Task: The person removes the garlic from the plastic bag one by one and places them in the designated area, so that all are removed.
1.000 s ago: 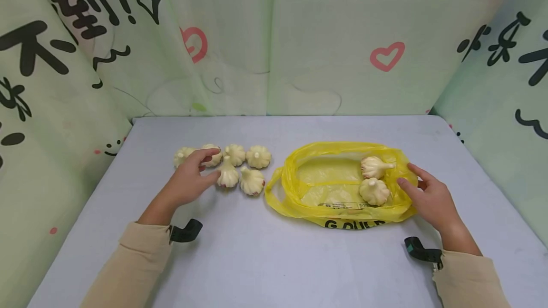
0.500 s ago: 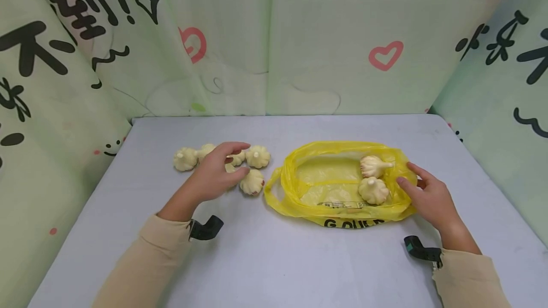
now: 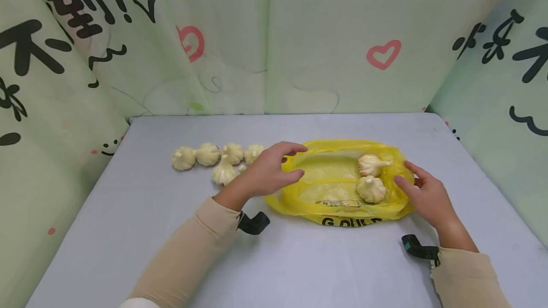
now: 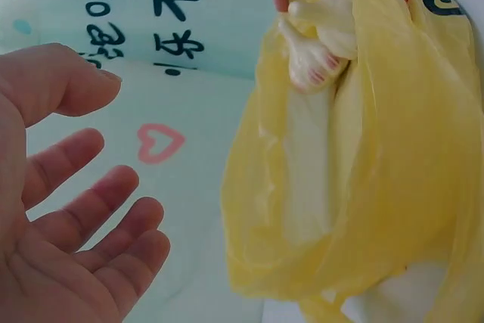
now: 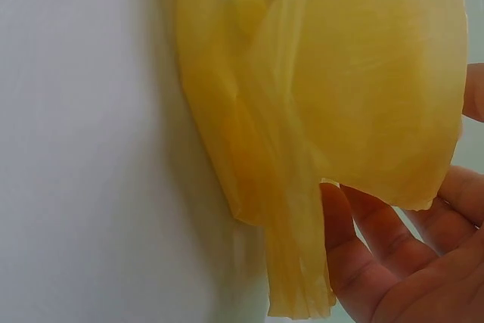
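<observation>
A yellow plastic bag (image 3: 325,213) lies with its mouth spread wide, and two garlic bulbs (image 3: 371,189) sit inside near its right end. My right hand (image 3: 432,198) holds that end of the bag between thumb and fingers; the right wrist view shows fingers (image 5: 386,232) behind the thin plastic. Over the bag's left rim hovers my left hand (image 3: 267,170), thumb and fingers parted, with nothing in the palm in the left wrist view. Several more garlic bulbs (image 3: 208,154) lie left of the bag, some partly hidden behind the left hand.
Everything rests on a table with a pale cloth (image 3: 334,270). Printed green curtains (image 3: 317,37) stand behind and at both sides. Each wrist carries a black camera mount (image 3: 254,223).
My left hand has travelled right, from above the loose garlic bulbs to the bag's left rim, fingers still parted. My right hand has stayed at the bag's right end.
</observation>
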A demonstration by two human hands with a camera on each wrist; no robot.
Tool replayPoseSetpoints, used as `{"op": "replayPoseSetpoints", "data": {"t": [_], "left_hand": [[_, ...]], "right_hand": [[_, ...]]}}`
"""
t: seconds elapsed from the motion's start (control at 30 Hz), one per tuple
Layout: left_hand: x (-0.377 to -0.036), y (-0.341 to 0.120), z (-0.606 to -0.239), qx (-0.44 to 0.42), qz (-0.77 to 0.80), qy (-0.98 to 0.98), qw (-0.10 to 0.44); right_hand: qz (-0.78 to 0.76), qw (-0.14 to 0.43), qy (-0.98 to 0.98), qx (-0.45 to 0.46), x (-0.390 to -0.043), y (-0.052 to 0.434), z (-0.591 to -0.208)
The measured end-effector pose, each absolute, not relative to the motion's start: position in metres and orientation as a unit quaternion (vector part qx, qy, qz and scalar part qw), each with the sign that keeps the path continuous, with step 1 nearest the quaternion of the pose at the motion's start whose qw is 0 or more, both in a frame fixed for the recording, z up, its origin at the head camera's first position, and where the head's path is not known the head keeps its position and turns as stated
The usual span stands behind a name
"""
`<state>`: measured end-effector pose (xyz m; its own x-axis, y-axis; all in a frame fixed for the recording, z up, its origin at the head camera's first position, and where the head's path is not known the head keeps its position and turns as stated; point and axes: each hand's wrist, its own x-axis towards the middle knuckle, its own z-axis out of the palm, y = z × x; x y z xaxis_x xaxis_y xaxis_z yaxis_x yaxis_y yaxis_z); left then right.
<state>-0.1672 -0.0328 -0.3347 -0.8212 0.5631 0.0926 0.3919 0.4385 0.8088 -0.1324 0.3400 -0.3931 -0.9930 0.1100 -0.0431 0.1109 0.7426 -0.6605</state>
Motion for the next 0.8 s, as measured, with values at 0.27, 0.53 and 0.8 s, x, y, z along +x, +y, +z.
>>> {"op": "replayPoseSetpoints", "data": {"t": [0.27,0.53,0.8], "left_hand": [[-0.174,0.005,-0.337,0.307,0.435,0.837,0.124],[-0.178,0.032,-0.344,0.317,0.422,0.838,0.139],[-0.18,0.054,-0.351,0.315,0.416,0.84,0.149]], "right_hand": [[-0.347,-0.001,0.936,0.055,-0.131,0.34,-0.391],[-0.349,-0.002,0.936,0.05,-0.131,0.341,-0.391],[-0.348,-0.001,0.936,0.051,-0.132,0.341,-0.392]]}}
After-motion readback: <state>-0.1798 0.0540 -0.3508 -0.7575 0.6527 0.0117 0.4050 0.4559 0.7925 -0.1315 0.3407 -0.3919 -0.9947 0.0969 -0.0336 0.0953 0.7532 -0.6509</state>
